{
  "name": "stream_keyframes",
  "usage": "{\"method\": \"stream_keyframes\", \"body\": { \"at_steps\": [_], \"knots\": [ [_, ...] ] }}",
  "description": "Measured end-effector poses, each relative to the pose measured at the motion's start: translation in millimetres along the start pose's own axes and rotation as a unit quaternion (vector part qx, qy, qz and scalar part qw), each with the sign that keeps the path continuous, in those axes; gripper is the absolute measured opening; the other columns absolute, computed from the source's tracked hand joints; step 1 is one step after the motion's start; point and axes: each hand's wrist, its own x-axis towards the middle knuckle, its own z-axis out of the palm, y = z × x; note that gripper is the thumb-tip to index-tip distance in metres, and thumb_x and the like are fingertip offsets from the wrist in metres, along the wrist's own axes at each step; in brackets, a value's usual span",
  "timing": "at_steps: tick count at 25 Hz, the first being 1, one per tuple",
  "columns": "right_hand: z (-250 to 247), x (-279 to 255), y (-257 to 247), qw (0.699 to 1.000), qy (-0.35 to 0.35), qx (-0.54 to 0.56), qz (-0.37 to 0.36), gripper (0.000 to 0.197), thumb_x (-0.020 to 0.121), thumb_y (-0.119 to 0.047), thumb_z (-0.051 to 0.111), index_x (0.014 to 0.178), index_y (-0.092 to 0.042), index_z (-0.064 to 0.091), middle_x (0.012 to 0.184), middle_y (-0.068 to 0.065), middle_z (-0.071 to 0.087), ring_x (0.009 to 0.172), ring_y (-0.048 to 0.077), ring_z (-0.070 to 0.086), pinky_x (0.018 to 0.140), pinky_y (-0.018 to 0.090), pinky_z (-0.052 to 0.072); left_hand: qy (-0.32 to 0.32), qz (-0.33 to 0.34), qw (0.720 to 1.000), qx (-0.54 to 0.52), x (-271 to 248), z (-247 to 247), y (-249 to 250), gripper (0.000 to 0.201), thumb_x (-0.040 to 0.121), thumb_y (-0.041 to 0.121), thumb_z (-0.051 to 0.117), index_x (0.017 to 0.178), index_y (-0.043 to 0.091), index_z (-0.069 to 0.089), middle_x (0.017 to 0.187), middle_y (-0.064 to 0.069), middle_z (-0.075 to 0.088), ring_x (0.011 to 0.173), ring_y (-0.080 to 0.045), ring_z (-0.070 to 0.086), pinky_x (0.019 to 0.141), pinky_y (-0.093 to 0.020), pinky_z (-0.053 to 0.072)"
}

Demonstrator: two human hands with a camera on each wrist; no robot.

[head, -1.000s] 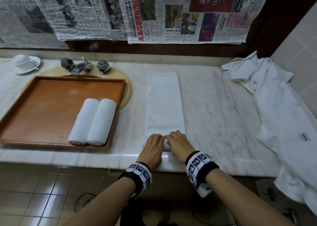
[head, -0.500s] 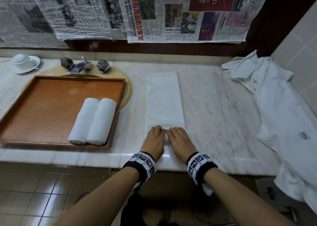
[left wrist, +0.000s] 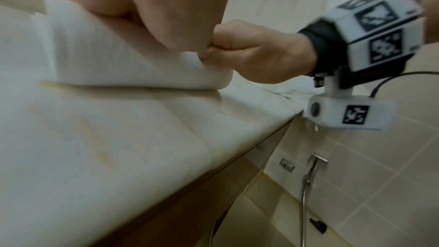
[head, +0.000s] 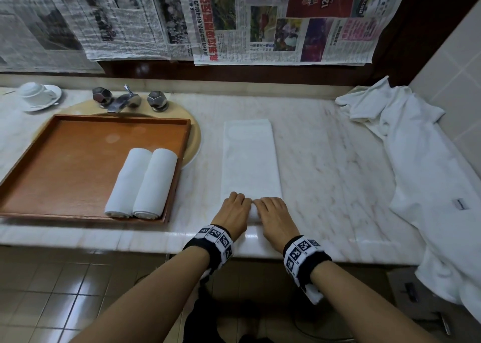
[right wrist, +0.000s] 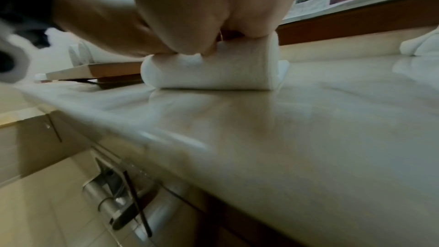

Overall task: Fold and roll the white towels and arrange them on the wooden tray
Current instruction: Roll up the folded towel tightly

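loose towels (head: 426, 176) cut off at right edge, newspaper (head: 260, 19) text too small

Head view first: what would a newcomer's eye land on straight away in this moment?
Both hands, left hand and right hand, side by side on the near end of a long folded towel, curling it into a roll at the marble counter's front edge. To the left, two rolled towels lie together in the wooden tray; a heap of loose white towels spills along the right.

Before me: newspapers (head: 260, 22) taped above the marble counter (head: 338, 160), a faucet (head: 125, 100), an overturned cup on saucer (head: 39, 95).
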Motion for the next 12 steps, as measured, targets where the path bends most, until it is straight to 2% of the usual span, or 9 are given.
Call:
{"method": "stream_keyframes", "body": {
  "at_steps": [2, 4, 5, 7, 9, 12],
  "knots": [
    [-8, 9, -1, 0.998, -0.048, 0.019, 0.025, 0.039, 0.079, -0.001, 0.048, 0.115, -0.010, 0.058, 0.108, 0.006, 0.059, 0.100, 0.027, 0.055, 0.096, 0.038, 0.042, 0.065, 0.006, 0.998, -0.022, -12, 6, 4, 0.038, 0.076, -0.003, 0.058, 0.113, 0.005, 0.059, 0.107, -0.011, 0.058, 0.098, -0.027, 0.050, 0.086, -0.038, 0.049],
    [-10, 13, -1, 0.995, -0.088, 0.015, 0.050, 0.041, 0.082, -0.003, 0.050, 0.121, -0.012, 0.055, 0.116, 0.004, 0.056, 0.110, 0.025, 0.050, 0.100, 0.034, 0.034, 0.102, 0.040, 0.994, -0.007, -27, 17, 7, 0.046, 0.070, 0.000, 0.065, 0.115, 0.003, 0.057, 0.110, -0.013, 0.059, 0.101, -0.027, 0.051, 0.091, -0.038, 0.051],
    [-8, 12, -2, 0.995, -0.077, 0.019, 0.059, 0.043, 0.079, -0.002, 0.053, 0.121, -0.012, 0.055, 0.115, 0.004, 0.056, 0.109, 0.025, 0.050, 0.100, 0.034, 0.034, 0.099, 0.055, 0.994, 0.002, -31, 22, 8, 0.051, 0.067, 0.000, 0.062, 0.118, 0.002, 0.055, 0.112, -0.014, 0.059, 0.103, -0.029, 0.050, 0.093, -0.038, 0.050],
    [1, 2, -7, 0.998, 0.008, 0.010, 0.053, 0.045, 0.069, 0.001, 0.062, 0.114, -0.007, 0.058, 0.108, 0.008, 0.057, 0.099, 0.027, 0.054, 0.096, 0.038, 0.040, 0.085, 0.068, 0.994, 0.008, -32, 22, 6, 0.051, 0.068, 0.003, 0.048, 0.119, 0.001, 0.052, 0.112, -0.015, 0.059, 0.104, -0.030, 0.049, 0.095, -0.039, 0.050],
    [16, -13, -9, 0.997, 0.056, -0.021, 0.043, 0.049, 0.071, -0.005, 0.064, 0.119, -0.002, 0.055, 0.115, 0.013, 0.056, 0.104, 0.029, 0.053, 0.101, 0.042, 0.035, 0.085, 0.059, 0.995, 0.008, -21, 19, 3, 0.046, 0.071, 0.004, 0.041, 0.114, 0.002, 0.057, 0.108, -0.014, 0.061, 0.100, -0.029, 0.053, 0.092, -0.037, 0.052],
    [19, -21, -7, 0.997, 0.031, -0.062, 0.029, 0.054, 0.079, -0.011, 0.054, 0.132, 0.000, 0.045, 0.127, 0.016, 0.053, 0.119, 0.032, 0.049, 0.111, 0.048, 0.025, 0.045, 0.026, 0.999, -0.011, -4, 10, 2, 0.046, 0.062, -0.006, 0.061, 0.107, 0.002, 0.063, 0.103, -0.013, 0.061, 0.094, -0.031, 0.059, 0.088, -0.037, 0.051]
  ]
}}
